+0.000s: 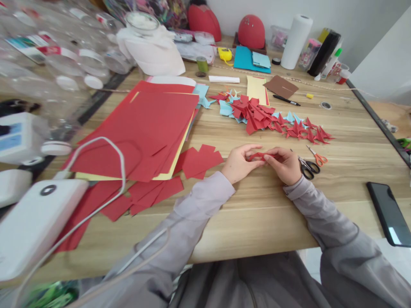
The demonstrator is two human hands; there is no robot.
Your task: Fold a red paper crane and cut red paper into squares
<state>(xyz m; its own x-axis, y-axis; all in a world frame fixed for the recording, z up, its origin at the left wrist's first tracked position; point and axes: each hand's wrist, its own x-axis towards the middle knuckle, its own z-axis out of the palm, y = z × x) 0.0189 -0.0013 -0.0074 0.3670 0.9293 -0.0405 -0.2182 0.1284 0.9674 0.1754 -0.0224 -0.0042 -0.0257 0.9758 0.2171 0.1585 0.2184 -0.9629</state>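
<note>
A small piece of folded red paper [257,156] is pinched between my two hands above the wooden table. My left hand [240,162] grips its left end, with the thumb below and the fingers along the far side. At the other end, my right hand [285,163] has its thumb and fingertips closed on the paper, partly hiding it. Beyond my hands lies a heap of folded red paper pieces [252,112], with light blue ones among them. Loose cut red paper pieces [202,161] lie left of my left hand. Black-handled scissors [308,168] rest beside my right wrist.
A stack of large red sheets [154,124] covers the left side, near a white power bank [41,226] with a cable. Orange scissors [318,158], a pen [287,100] and a phone [389,214] lie to the right. Plastic bottles [70,60] crowd the far left.
</note>
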